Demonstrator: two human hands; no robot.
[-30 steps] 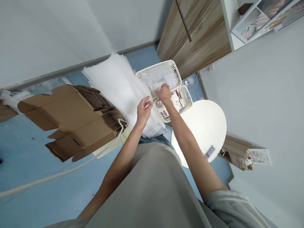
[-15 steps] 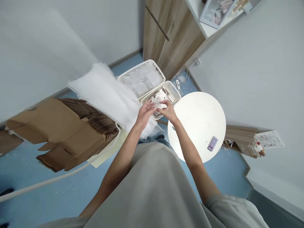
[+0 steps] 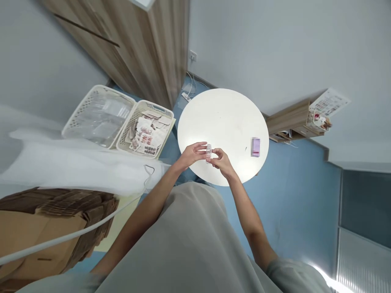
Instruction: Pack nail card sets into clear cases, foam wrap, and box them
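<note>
Between my two hands, over the near part of the round white table (image 3: 222, 110), is a small clear plastic piece (image 3: 209, 151), ridged and upright; its exact kind is too small to tell. My left hand (image 3: 193, 155) grips its left side with the fingers reaching across. On the other side, my right hand (image 3: 220, 160) pinches it between thumb and fingers near the lower end. Farther right on the tabletop lies a purple phone-like object (image 3: 255, 147), partly pixelated.
Left of the table stand a white basket (image 3: 121, 140) of printed cards and small packs, and another basket (image 3: 69, 120) of clear plastic packaging. White foam sheeting (image 3: 76, 165) and folded cardboard (image 3: 39, 240) lie nearer. A wooden cabinet (image 3: 152, 53) rises behind.
My view and both hands have turned right, from over the card basket to over the round table. The clear plastic piece has stayed between my hands.
</note>
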